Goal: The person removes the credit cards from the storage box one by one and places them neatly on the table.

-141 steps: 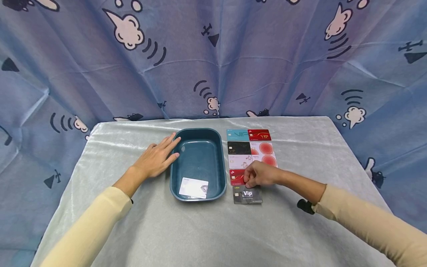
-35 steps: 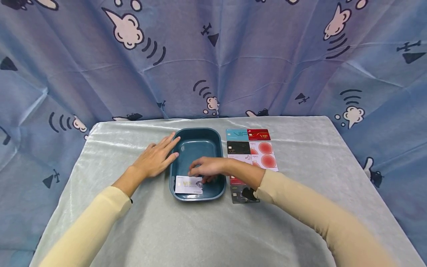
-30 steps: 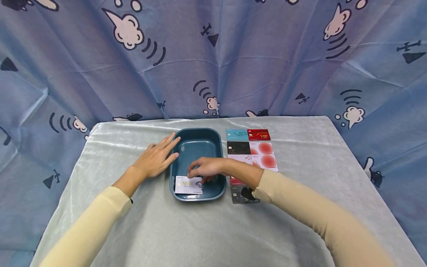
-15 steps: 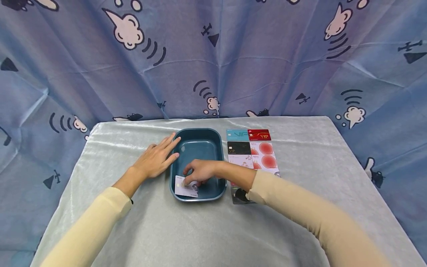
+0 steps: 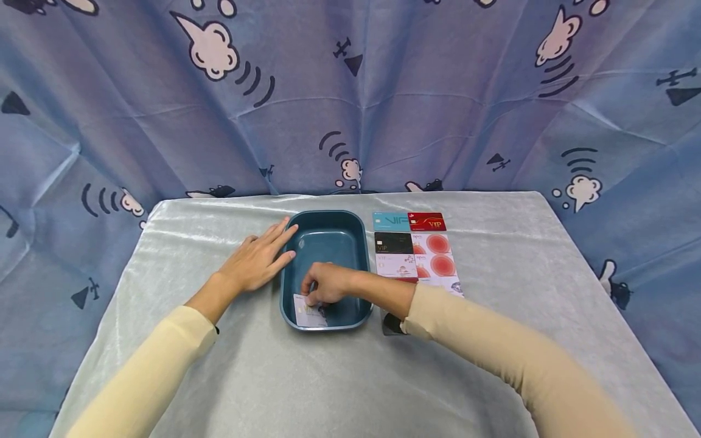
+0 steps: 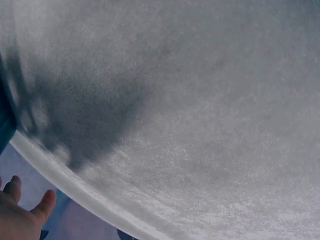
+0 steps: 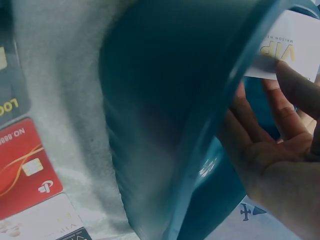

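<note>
A white VIP card [image 5: 308, 314] is at the near end of the teal tray [image 5: 327, 329]. My right hand [image 5: 328, 285] reaches over the tray's right rim and pinches the card's far edge. In the right wrist view the thumb lies on the face of the VIP card [image 7: 292, 37], beside its gold lettering, with the other fingers behind it. My left hand [image 5: 257, 258] rests along the tray's left rim with fingers extended and holds nothing; a small part of the left hand [image 6: 22, 212] shows in the left wrist view.
Right of the tray, cards lie edge to edge in two columns, among them a teal card [image 5: 390, 221], a red VIP card [image 5: 427, 221], a black card [image 5: 394, 243] and a white floral card [image 5: 397, 266]. The right forearm covers the lower ones. A patterned curtain [image 5: 350, 97] hangs behind.
My right hand has gone from the cards on the right into the tray. Over the last second its fingers have taken hold of the white VIP card and shifted it. My left hand stays put.
</note>
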The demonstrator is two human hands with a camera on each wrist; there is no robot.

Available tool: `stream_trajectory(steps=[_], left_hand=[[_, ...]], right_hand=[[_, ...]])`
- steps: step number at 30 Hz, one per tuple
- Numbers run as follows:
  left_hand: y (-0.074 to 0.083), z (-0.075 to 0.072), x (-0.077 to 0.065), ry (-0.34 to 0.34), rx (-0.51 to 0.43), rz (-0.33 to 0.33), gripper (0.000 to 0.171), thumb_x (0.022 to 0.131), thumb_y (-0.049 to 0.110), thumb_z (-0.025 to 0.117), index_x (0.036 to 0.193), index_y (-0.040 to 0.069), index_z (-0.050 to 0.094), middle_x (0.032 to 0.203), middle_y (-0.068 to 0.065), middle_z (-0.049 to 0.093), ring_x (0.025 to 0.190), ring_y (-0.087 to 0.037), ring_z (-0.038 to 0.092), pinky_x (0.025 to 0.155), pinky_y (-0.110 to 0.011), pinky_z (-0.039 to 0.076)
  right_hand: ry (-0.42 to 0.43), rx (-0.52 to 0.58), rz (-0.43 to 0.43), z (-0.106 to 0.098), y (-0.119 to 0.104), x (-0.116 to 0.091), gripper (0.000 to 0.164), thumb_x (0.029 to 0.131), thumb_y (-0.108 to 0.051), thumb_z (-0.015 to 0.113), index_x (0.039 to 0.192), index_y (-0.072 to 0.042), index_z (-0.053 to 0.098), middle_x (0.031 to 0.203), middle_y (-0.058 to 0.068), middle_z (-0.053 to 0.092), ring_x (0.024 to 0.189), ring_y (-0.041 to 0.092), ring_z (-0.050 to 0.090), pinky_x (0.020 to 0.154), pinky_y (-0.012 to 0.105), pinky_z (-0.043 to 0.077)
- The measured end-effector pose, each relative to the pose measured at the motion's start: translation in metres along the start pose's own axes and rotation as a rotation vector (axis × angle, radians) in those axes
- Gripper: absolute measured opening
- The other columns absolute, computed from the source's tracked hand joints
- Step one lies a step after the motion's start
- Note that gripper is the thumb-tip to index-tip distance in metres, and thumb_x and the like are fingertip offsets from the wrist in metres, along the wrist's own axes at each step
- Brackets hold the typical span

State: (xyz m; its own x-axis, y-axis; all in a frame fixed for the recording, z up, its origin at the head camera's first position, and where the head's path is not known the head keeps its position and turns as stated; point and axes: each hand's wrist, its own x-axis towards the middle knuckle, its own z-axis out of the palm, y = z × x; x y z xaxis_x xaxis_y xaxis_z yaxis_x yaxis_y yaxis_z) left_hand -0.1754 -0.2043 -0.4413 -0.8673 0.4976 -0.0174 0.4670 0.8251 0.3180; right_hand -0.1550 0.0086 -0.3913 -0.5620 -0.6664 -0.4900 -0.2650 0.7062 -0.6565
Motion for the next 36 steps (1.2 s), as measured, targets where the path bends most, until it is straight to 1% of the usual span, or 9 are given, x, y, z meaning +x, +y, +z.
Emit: stream_trajectory(steps=[3, 6, 13, 18, 20, 25, 27, 31, 36], left_hand=[[0.0, 0.0, 0.0, 0.004, 0.003, 0.001, 0.065, 0.106, 0.052, 0.031, 0.161, 0.018, 0.02, 0.167, -0.007, 0.012, 0.15, -0.03, 0.02, 0.108, -0.063, 0.03], [0.0, 0.001, 0.0, 0.013, 0.004, 0.006, 0.065, 0.106, 0.051, 0.032, 0.16, 0.017, 0.021, 0.166, -0.009, 0.013, 0.15, -0.032, 0.022, 0.107, -0.064, 0.03], [0.0, 0.002, 0.001, 0.013, 0.001, 0.004, 0.064, 0.106, 0.051, 0.032, 0.16, 0.017, 0.021, 0.167, -0.009, 0.013, 0.15, -0.031, 0.022, 0.107, -0.064, 0.03], [0.001, 0.001, 0.001, 0.017, 0.002, 0.004, 0.064, 0.106, 0.049, 0.033, 0.16, 0.017, 0.021, 0.166, -0.008, 0.014, 0.15, -0.03, 0.022, 0.107, -0.063, 0.031], [0.001, 0.001, 0.0, 0.021, 0.002, 0.006, 0.064, 0.107, 0.049, 0.034, 0.16, 0.018, 0.021, 0.166, -0.008, 0.014, 0.149, -0.03, 0.023, 0.106, -0.062, 0.032], [0.001, 0.001, 0.0, 0.021, 0.001, 0.004, 0.063, 0.107, 0.047, 0.036, 0.16, 0.018, 0.021, 0.166, -0.008, 0.014, 0.149, -0.031, 0.023, 0.106, -0.062, 0.032], [0.001, 0.0, 0.001, 0.021, 0.001, 0.0, 0.063, 0.106, 0.047, 0.037, 0.16, 0.018, 0.021, 0.166, -0.008, 0.014, 0.149, -0.031, 0.023, 0.106, -0.063, 0.032], [0.002, 0.0, 0.001, 0.021, -0.002, -0.006, 0.063, 0.106, 0.045, 0.038, 0.16, 0.018, 0.022, 0.166, -0.008, 0.015, 0.149, -0.032, 0.023, 0.107, -0.063, 0.031], [0.002, 0.001, 0.001, 0.012, -0.004, -0.009, 0.063, 0.106, 0.048, 0.035, 0.161, 0.018, 0.02, 0.167, -0.007, 0.013, 0.15, -0.031, 0.023, 0.108, -0.062, 0.031]], right_hand=[[0.005, 0.008, 0.006, 0.0, 0.0, -0.001, 0.008, 0.093, -0.002, 0.068, 0.097, -0.004, 0.075, 0.078, 0.003, 0.068, 0.067, 0.02, 0.063, 0.057, 0.019, 0.045], [0.004, 0.02, 0.005, -0.001, 0.0, -0.001, 0.008, 0.093, -0.002, 0.068, 0.096, -0.004, 0.076, 0.077, 0.002, 0.067, 0.07, 0.022, 0.064, 0.058, 0.019, 0.045], [-0.012, 0.038, -0.009, -0.002, 0.003, 0.0, 0.009, 0.094, -0.002, 0.066, 0.094, -0.003, 0.075, 0.079, 0.007, 0.067, 0.069, 0.02, 0.062, 0.057, 0.02, 0.043], [-0.014, 0.041, -0.021, -0.005, 0.004, 0.0, 0.011, 0.095, -0.001, 0.064, 0.092, -0.002, 0.074, 0.082, 0.004, 0.063, 0.073, 0.022, 0.062, 0.059, 0.019, 0.046], [-0.011, 0.022, -0.023, -0.007, 0.005, 0.0, 0.01, 0.095, -0.003, 0.065, 0.093, -0.002, 0.075, 0.083, 0.003, 0.063, 0.075, 0.019, 0.061, 0.06, 0.019, 0.046], [0.027, 0.006, -0.024, -0.012, 0.005, -0.002, 0.011, 0.095, -0.005, 0.066, 0.098, -0.005, 0.076, 0.086, 0.001, 0.064, 0.075, 0.012, 0.054, 0.064, 0.019, 0.042], [0.043, 0.018, -0.026, -0.014, 0.006, -0.004, 0.012, 0.096, -0.005, 0.065, 0.099, -0.005, 0.077, 0.086, 0.001, 0.064, 0.076, 0.012, 0.054, 0.064, 0.02, 0.042], [0.068, -0.001, -0.062, -0.022, 0.007, -0.009, 0.013, 0.096, -0.005, 0.065, 0.101, -0.004, 0.077, 0.088, 0.002, 0.066, 0.076, 0.012, 0.055, 0.064, 0.019, 0.043], [0.11, -0.027, -0.114, -0.035, 0.01, -0.019, 0.015, 0.096, -0.003, 0.064, 0.103, -0.003, 0.077, 0.09, 0.003, 0.068, 0.076, 0.012, 0.056, 0.066, 0.02, 0.045]])
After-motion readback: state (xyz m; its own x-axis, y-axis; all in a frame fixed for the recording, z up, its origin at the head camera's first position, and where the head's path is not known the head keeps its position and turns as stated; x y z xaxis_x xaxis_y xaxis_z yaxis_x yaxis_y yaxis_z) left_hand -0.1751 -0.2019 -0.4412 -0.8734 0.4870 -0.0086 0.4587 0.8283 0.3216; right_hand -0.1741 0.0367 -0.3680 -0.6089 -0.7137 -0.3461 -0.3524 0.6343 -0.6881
